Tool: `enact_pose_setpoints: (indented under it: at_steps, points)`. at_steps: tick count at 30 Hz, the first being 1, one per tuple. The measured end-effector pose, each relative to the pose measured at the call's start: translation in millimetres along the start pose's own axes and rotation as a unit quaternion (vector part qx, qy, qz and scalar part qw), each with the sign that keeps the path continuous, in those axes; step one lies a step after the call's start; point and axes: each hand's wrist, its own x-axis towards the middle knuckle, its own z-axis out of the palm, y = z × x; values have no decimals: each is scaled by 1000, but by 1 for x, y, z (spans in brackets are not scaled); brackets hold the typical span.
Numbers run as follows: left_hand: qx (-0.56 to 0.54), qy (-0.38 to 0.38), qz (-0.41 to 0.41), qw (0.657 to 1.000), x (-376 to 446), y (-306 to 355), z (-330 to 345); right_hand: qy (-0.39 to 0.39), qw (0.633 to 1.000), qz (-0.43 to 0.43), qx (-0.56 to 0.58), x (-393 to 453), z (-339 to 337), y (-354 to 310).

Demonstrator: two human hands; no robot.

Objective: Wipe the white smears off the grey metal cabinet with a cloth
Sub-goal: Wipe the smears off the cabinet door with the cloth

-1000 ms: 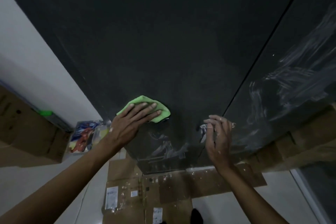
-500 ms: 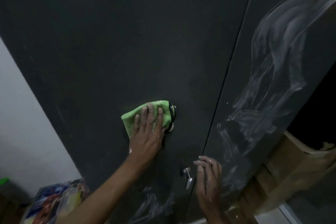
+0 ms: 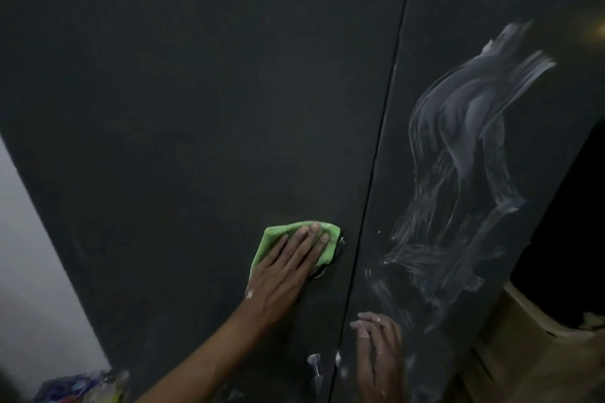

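Fingers (image 3: 307, 240) of the left hand (image 3: 283, 275) lie straight and close together, pressing flat on a folded green cloth (image 3: 278, 239) held against the left door (image 3: 196, 108) of the grey cabinet. Its right edge overlaps a round dark fitting (image 3: 330, 263) on the door, just left of the seam (image 3: 376, 173) between the two doors.

The right hand (image 3: 376, 357) rests lower down against the right door (image 3: 491, 10), fingers extended and together, holding nothing; pale residue shows on its fingertips. Just left of this hand, a small metal handle (image 3: 316, 366) projects from the left door near the seam.

White smears (image 3: 458, 173) cover a large area of the right door, running from the upper right down toward the right hand. Fainter streaks show on the left door near the bottom edge of the view.

A pale wall (image 3: 39, 255) borders the cabinet on the left, with colourful packaging (image 3: 78, 386) at its base. Cardboard (image 3: 523, 353) lies at the lower right.
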Motion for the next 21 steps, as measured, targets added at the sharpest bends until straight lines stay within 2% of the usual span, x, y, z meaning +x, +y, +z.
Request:
enact_pose_setpoints:
  at_steps: [8, 21]
  points:
    - [3, 101, -71, 992, 151, -11, -54, 23, 997, -62, 37, 84, -23, -3]
    - [57, 194, -140, 969, 301, -24, -118, 85, 972, -183, 123, 145, -42, 1]
